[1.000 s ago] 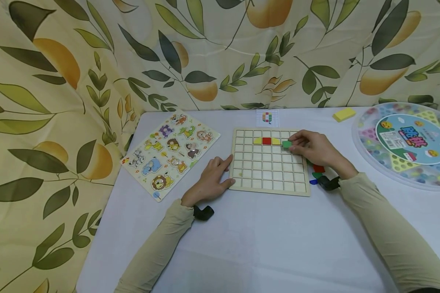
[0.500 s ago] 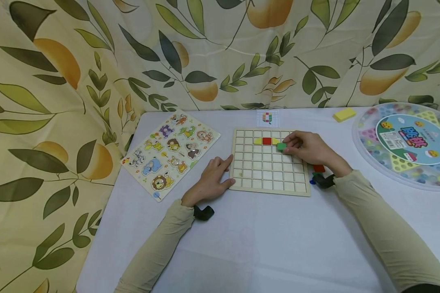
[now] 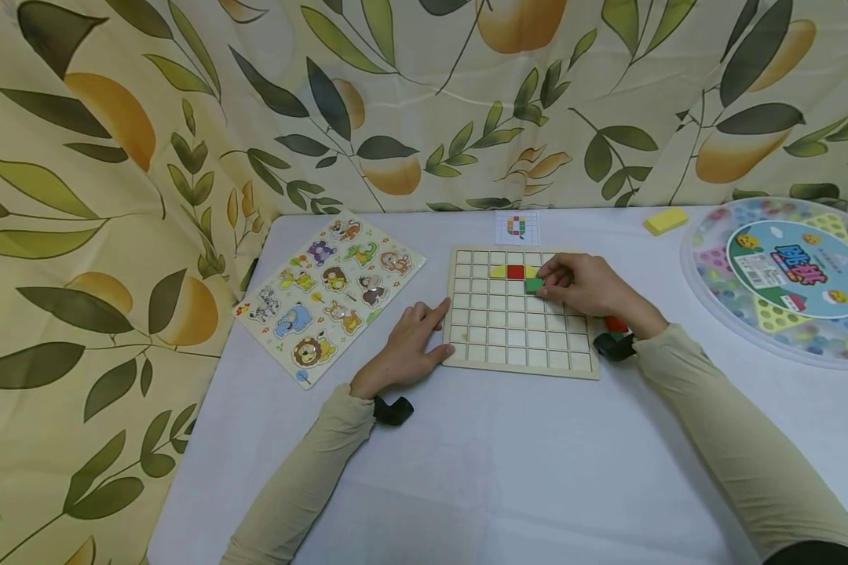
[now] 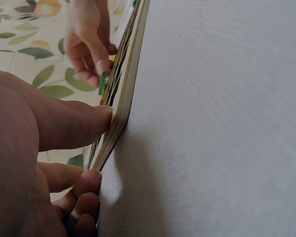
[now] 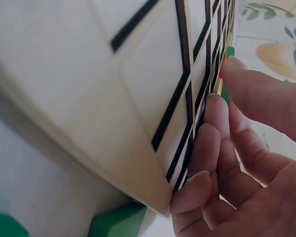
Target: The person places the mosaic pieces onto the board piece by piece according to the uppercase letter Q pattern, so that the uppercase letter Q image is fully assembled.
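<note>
My right hand (image 3: 583,284) pinches a green square tile (image 3: 533,286) between thumb and fingertips, over the upper right part of a wooden grid board (image 3: 523,372). Just above that tile, a red square tile (image 3: 515,272) lies in the grid between two yellow tiles (image 3: 498,271), the right one partly covered. In the right wrist view the green tile (image 5: 230,51) shows beyond the thumb, and the other fingertips are close to the board's face. My left hand (image 3: 404,345) touches the board's left edge with thumb and index finger extended; the left wrist view has its thumb (image 4: 79,123) at the corner.
Behind the board lies a small pattern card (image 3: 517,227). An animal puzzle board (image 3: 328,298) is at the left. A yellow block (image 3: 666,220) and a round game box (image 3: 798,271) sit at the right. Loose pieces, one red (image 3: 615,324), lie beside the board, partly hidden.
My right hand has moved left across the board with the green tile, bringing it just below the right yellow tile. The left hand stays at the board's left edge.
</note>
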Available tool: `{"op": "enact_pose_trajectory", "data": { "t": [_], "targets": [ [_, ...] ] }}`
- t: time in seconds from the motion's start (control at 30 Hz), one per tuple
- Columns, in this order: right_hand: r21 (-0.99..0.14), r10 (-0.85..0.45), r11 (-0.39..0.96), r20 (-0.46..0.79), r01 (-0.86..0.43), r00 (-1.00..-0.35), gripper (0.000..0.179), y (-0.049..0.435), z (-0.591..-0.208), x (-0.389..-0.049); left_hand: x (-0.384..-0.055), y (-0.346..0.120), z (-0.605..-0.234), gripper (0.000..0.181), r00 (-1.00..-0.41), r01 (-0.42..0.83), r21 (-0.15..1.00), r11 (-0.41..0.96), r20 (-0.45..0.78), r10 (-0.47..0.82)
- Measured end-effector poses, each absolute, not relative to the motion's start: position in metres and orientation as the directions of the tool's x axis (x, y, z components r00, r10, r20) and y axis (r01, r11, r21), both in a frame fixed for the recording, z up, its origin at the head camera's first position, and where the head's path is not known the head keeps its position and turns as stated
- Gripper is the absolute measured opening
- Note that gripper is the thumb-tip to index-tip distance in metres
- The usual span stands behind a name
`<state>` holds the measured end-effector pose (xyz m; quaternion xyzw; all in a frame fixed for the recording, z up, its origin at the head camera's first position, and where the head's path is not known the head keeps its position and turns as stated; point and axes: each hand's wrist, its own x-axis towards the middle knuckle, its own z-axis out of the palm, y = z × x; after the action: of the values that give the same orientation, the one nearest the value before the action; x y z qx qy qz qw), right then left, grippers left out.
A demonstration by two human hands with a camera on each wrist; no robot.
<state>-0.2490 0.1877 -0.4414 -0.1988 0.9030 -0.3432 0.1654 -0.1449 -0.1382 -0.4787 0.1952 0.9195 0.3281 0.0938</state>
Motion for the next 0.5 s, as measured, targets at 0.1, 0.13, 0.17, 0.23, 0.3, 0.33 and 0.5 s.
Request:
{"op": "enact_pose_trajectory", "data": {
  "t": [0.1,0.13,0.17,0.23,0.3,0.33,0.5],
  "targets": [
    [-0.682,-0.468,0.691,-0.167,-0.241,-0.868,0.029,0.1857,-0.4411,-0.2488,-0.1451,-0.1384,-0.4790,0.077,-0.906,0.297,0.637,0.711,-0.048,0.421],
    [-0.681,-0.466,0.692,-0.169,-0.239,-0.868,0.028,0.1850,-0.4410,-0.2487,-0.1450,-0.1384,-0.4788,0.078,-0.906,0.297,0.636,0.712,-0.048,0.421],
    [-0.680,-0.466,0.693,-0.169,-0.240,-0.868,0.027,0.1847,-0.4410,-0.2490,-0.1450,-0.1383,-0.4785,0.078,-0.906,0.297,0.636,0.712,-0.048,0.421],
    [-0.678,-0.470,0.692,-0.162,-0.248,-0.868,0.026,0.1840,-0.4410,-0.2493,-0.1449,-0.1382,-0.4781,0.078,-0.907,0.294,0.637,0.713,-0.051,0.419],
    [-0.675,-0.474,0.691,-0.153,-0.258,-0.867,0.026,0.1837,-0.4409,-0.2496,-0.1445,-0.1381,-0.4774,0.078,-0.908,0.290,0.640,0.712,-0.053,0.416],
    [-0.673,-0.474,0.692,-0.150,-0.262,-0.868,0.026,0.1838,-0.4410,-0.2496,-0.1443,-0.1381,-0.4770,0.078,-0.908,0.288,0.641,0.711,-0.054,0.416],
    [-0.673,-0.472,0.693,-0.155,-0.257,-0.868,0.026,0.1839,-0.4408,-0.2491,-0.1444,-0.1385,-0.4768,0.078,-0.908,0.285,0.645,0.709,-0.057,0.416]
  ]
}}
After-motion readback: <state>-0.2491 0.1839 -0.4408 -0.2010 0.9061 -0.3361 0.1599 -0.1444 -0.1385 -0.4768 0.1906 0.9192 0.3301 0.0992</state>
